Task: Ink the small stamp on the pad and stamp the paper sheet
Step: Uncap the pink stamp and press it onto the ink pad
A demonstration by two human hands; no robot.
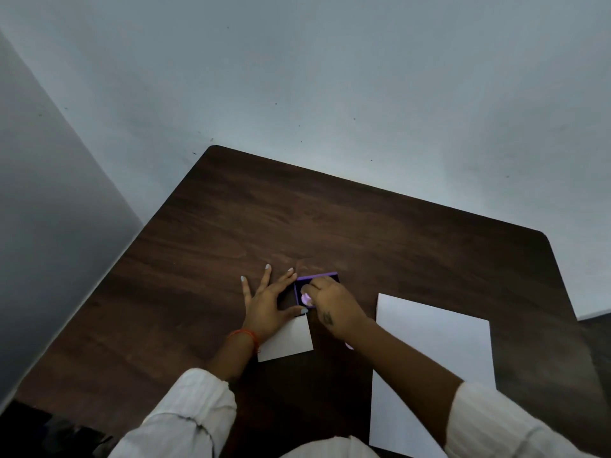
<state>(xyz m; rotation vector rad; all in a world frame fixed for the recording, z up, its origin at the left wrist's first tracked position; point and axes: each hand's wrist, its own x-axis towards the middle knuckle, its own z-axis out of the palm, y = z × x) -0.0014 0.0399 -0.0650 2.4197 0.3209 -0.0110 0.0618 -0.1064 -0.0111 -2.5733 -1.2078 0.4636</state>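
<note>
A small ink pad (320,279) with a purple rim and dark surface sits open near the middle of the table. My right hand (334,305) is over it, fingers closed on a small pink stamp (306,298) that is pressed down on the pad. My left hand (266,302) lies flat to the left of the pad, fingers spread, thumb touching the pad's near-left corner. A white paper sheet (433,358) lies to the right of my right forearm.
A small white square (291,340), possibly the pad's lid, lies just below the pad, partly under my left wrist. A small pink item (349,346) peeks out from under my right forearm. The dark wooden table (330,219) stands against a pale wall.
</note>
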